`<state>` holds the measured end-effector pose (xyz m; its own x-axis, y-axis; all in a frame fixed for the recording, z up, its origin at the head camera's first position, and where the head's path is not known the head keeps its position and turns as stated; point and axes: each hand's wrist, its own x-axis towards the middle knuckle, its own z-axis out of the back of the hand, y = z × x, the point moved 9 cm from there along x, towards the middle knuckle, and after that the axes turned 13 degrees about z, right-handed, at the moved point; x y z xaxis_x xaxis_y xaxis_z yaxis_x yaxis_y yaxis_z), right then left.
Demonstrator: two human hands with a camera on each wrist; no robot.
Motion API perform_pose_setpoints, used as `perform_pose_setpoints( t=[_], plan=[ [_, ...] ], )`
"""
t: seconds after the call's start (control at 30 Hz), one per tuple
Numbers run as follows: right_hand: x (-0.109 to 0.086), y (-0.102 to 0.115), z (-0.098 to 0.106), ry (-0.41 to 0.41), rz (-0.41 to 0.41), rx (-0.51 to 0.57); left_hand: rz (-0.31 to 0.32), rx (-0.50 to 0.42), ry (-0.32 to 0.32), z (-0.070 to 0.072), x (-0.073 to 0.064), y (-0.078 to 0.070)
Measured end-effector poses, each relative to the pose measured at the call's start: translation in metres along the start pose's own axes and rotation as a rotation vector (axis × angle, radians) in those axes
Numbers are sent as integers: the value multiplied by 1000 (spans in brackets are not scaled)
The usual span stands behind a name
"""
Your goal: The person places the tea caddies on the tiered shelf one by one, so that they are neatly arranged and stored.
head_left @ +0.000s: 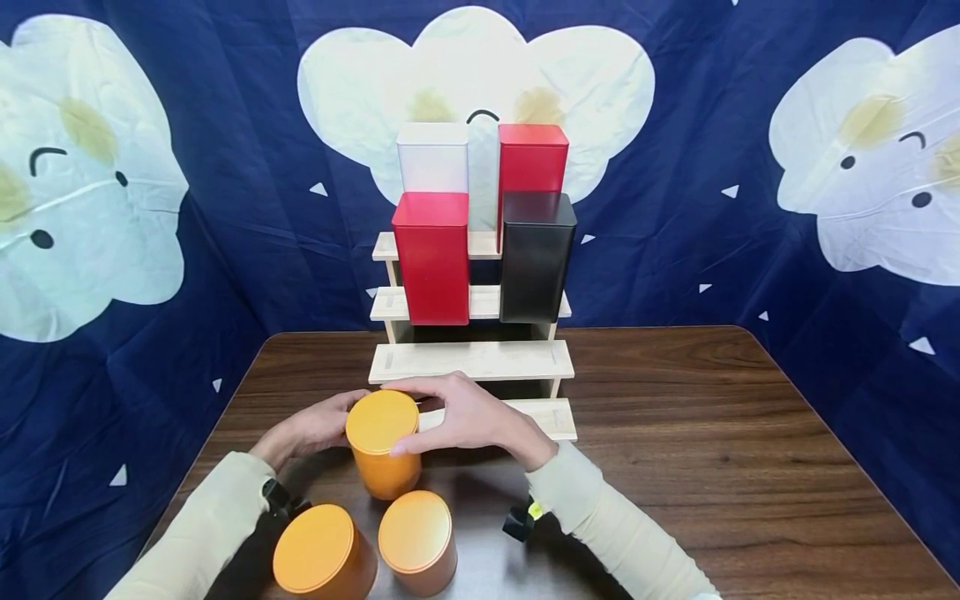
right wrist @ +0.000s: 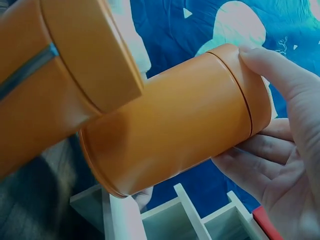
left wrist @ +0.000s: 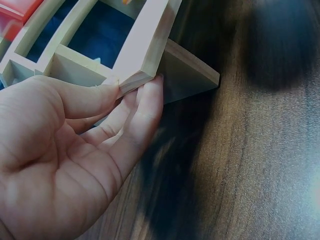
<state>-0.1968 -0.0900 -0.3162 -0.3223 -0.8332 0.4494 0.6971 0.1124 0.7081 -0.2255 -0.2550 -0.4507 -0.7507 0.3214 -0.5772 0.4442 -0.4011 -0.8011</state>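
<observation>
My right hand (head_left: 472,417) holds an orange cylindrical canister (head_left: 384,442) by its lidded top, thumb on one side and fingers on the other, in the head and right wrist views. Whether its base touches the table I cannot tell. Behind it, my left hand (head_left: 318,425) pinches the end of the lowest board (left wrist: 145,45) of a pale wooden stepped rack (head_left: 472,360), as the left wrist view shows. Two more orange canisters stand nearer to me, one on the left (head_left: 322,550) and one in the middle (head_left: 416,537).
On the rack's upper steps stand a white tin (head_left: 433,162), a red tin behind (head_left: 532,154), a red tin in front (head_left: 432,258) and a black tin (head_left: 536,258). The brown wooden table (head_left: 712,433) meets a blue cloth backdrop (head_left: 675,225) with white clouds.
</observation>
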Motion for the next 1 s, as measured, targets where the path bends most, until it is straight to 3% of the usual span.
perform_pose_setpoints(
  t=[0.23,0.53,1.0],
  plan=[
    [0,2,9,-33,26,-42,0,-27,-2,-1,-1,-2],
    [-3,-4,24,-99,-24,33,21,-62,15,0,2,-1],
    [-10,-24,37,-141,-113,-56,35,-52,-12,0,0,1]
  ],
)
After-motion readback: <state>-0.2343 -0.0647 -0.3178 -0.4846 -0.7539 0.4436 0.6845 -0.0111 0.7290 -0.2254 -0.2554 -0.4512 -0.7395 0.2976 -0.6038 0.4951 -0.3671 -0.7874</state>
